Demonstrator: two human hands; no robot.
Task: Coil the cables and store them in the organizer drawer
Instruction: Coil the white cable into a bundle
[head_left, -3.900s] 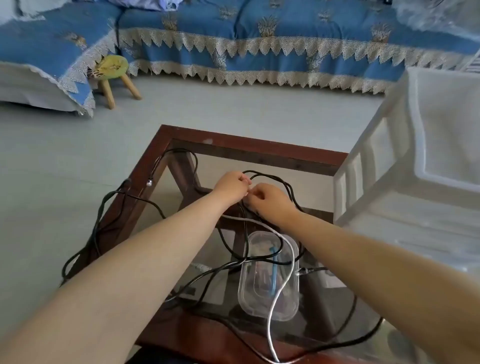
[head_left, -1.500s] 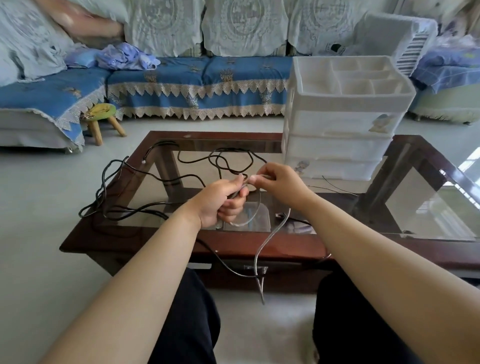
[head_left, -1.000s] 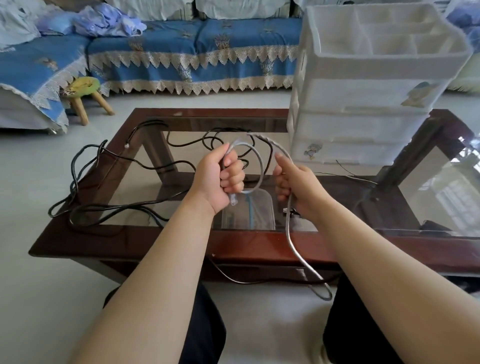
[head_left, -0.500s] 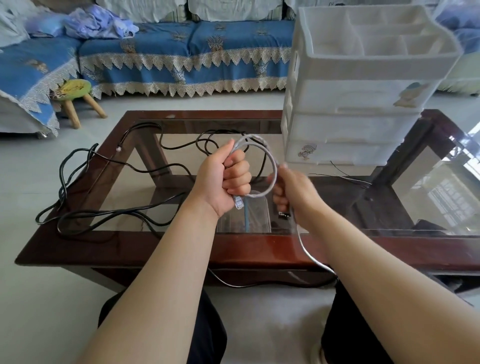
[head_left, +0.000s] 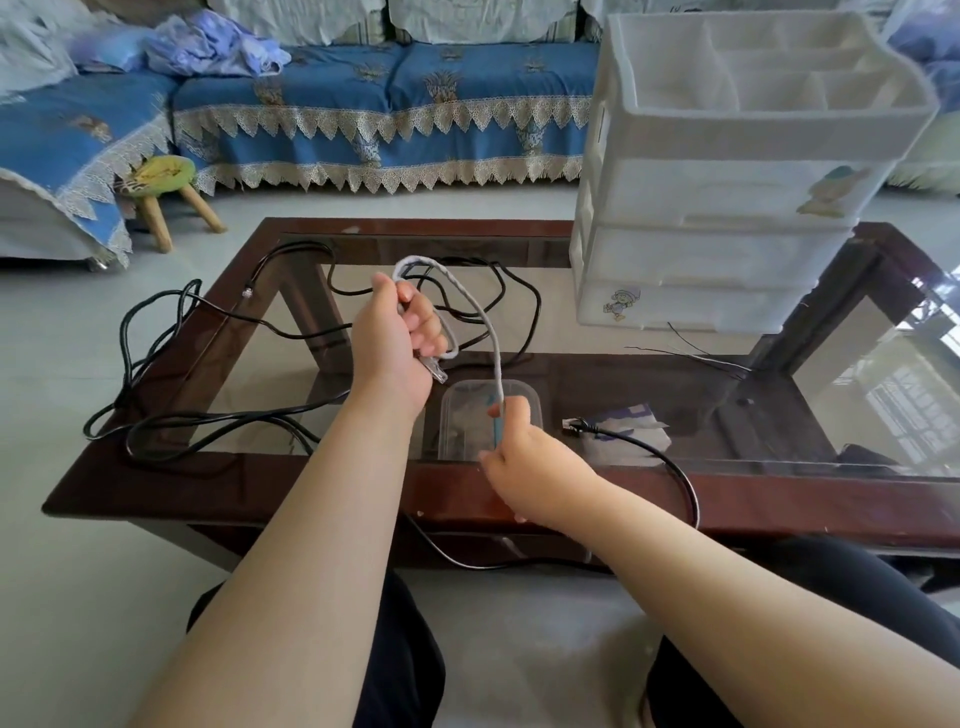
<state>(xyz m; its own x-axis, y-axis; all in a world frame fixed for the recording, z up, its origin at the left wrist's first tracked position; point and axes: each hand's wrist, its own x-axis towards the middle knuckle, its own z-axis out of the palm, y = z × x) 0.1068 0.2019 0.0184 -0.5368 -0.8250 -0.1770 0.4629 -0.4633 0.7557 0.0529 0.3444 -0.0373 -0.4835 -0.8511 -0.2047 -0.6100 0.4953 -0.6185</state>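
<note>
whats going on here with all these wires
A person sits at a glass-topped coffee table, winding a grey cable into a coil. The left hand grips the loops made so far, with a plug end poking out below the fist. The right hand pinches the free length lower down. A long black cable lies uncoiled across the table's left side. The white drawer organizer stands on the far right, its drawers closed.

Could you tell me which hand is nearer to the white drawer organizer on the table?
Right. The right hand is below-left of the organizer; the left hand is farther left.
</note>
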